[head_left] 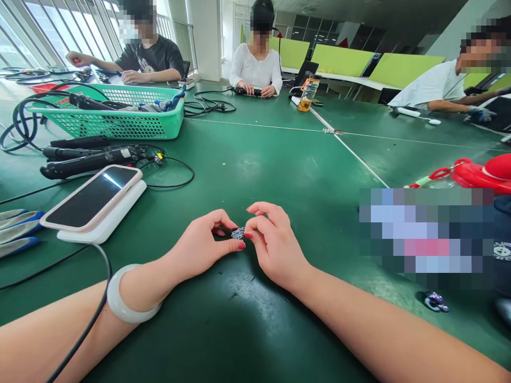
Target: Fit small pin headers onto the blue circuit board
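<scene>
Above the green tabletop, my left hand (209, 236) pinches a small silvery-blue piece (238, 233) between thumb and fingers. It looks intricate and shiny, but it is too small to tell its kind. My right hand (275, 239) meets it from the other side, thumb and index finger closed at its right edge, the other fingers curled above. The fingertips hide part of the piece. A pale bangle (120, 300) circles my left wrist, and a black cable (93, 324) crosses that forearm.
Left are a phone (93, 197) on a white block, black handheld tools (91, 159), a green basket (120, 125) and gloves (18, 231). Right are a small dark shiny object (435, 301) and a red lid (479, 173). A bottle (307, 96) stands farther back; three people sit around the table.
</scene>
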A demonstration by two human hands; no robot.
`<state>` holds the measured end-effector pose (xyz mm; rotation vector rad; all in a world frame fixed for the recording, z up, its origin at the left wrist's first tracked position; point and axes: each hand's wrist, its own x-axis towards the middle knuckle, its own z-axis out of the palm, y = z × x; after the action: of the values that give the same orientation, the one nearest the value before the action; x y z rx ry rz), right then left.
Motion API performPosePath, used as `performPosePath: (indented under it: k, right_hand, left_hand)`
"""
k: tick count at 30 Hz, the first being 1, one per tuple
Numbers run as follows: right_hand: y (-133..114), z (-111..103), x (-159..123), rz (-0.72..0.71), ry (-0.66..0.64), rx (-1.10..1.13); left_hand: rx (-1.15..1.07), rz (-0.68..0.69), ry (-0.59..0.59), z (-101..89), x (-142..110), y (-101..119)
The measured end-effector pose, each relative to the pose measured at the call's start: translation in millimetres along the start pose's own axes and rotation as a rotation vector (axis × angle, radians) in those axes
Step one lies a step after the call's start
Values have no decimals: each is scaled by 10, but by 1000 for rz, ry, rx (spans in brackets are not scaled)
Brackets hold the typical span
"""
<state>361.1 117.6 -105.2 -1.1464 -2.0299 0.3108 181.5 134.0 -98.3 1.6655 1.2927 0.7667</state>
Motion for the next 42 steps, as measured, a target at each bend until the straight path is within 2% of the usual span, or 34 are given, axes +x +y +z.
performPosePath:
  k: [6, 9, 12, 15, 17, 20, 22, 26, 33, 35, 39, 42]
  right_hand:
    - [-15, 1, -7, -35, -35, 60]
    - [-6, 6, -5, -36, -32, 88]
    - [10, -2, 0, -38, 9, 124]
    - [22, -15, 1, -59, 67, 138]
    - [22, -9, -8, -117, -7, 127]
    - [9, 27, -39, -232, -263, 69]
    - [-8, 58, -62, -268, -381, 18]
    - [-46, 110, -81, -284, -434, -36]
    - [-58, 117, -77, -346, -356, -99]
    - [-28, 76, -54, -274, -251, -72]
    - [54, -5, 18, 11, 29, 51]
    - [81, -16, 46, 96, 93, 82]
  left_hand:
    - [-49, 40, -89, -10, -30, 27]
    - [-48, 48, -94, -13, -34, 27]
    - [-44, 41, -52, -11, -24, 23]
    - [-99, 5, 48, -7, 4, 9]
    - [-146, -26, 115, -7, 27, -7]
    - [-185, -34, 174, -8, 49, -27]
    - [-185, -23, 189, -6, 52, -31]
    - [-190, -14, 189, 4, 46, -20]
    - [-207, -51, 176, 16, 43, 18]
    - [-232, -64, 181, 14, 39, 22]
    - [-244, -58, 197, 2, 23, 29]
    - [-222, -57, 183, -3, 8, 37]
